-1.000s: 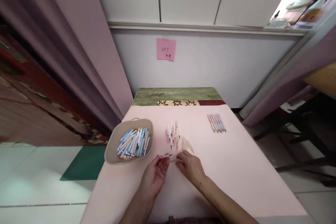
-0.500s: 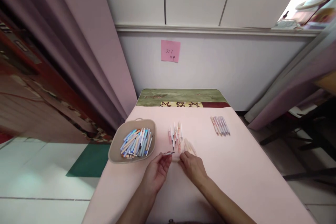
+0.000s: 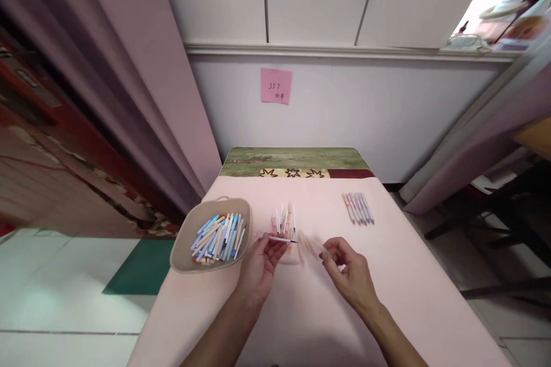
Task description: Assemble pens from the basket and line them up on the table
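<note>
My left hand [image 3: 263, 261] pinches a thin white pen refill [image 3: 282, 239] with a dark tip, held level over the table. Off to its right, my right hand [image 3: 350, 272] has its thumb and fingertips together around the end of a pale, slim, see-through piece, smeared by motion; its kind is unclear. Between the hands lie pale clear pen barrels [image 3: 302, 248], also blurred. Just beyond my left fingers is a group of pink pen parts [image 3: 289, 215] with white refills [image 3: 281, 213] among them.
A beige basket [image 3: 181, 249] full of pens and markers [image 3: 219, 238] stands at the left table edge. A row of assembled-looking pens [image 3: 359, 209] lies at the right. The pink-covered table [image 3: 318, 321] meets a wall bearing a pink note [image 3: 276, 86].
My right hand has moved right, away from my left hand, and the pale pieces by it have shifted. My left hand has lifted the refill slightly up and right.
</note>
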Tool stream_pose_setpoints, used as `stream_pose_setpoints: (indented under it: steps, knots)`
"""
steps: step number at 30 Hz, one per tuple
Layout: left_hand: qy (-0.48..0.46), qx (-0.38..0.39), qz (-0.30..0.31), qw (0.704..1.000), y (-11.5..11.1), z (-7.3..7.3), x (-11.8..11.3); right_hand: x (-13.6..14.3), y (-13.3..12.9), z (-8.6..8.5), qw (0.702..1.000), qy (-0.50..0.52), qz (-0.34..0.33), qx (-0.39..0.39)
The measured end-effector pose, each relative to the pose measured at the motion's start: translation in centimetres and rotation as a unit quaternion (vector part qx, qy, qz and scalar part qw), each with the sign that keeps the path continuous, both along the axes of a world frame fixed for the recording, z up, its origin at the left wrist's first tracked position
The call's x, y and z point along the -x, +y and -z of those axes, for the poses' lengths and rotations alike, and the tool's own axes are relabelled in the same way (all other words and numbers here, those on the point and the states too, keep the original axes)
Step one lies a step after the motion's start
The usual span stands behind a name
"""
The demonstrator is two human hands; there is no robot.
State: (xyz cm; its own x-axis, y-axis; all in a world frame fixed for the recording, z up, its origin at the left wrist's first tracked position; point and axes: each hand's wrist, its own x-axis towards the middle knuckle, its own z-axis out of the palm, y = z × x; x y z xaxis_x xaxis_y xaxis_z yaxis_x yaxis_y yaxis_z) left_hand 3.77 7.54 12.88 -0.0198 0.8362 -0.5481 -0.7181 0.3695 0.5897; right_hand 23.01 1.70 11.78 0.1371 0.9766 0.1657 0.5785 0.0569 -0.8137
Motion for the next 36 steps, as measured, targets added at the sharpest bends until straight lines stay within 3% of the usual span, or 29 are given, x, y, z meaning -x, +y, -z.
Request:
stream_pose_setpoints:
  steps: [5, 27, 36]
  knots:
    - [0.049, -0.074, -0.028, 0.996, 0.5, -0.9, -0.1, 0.4, 0.1, -1.9, 0.999, 0.032, 0.02, -0.038]
    - [0.06, -0.087, -0.039, 0.994, 0.2, -0.9, 0.6, 3.1, 0.2, -1.7, 0.992, 0.052, 0.038, -0.108]
    - [0.062, -0.086, -0.037, 0.994, -0.1, -1.1, 0.6, 3.4, 0.2, -1.2, 0.991, 0.043, 0.013, -0.123]
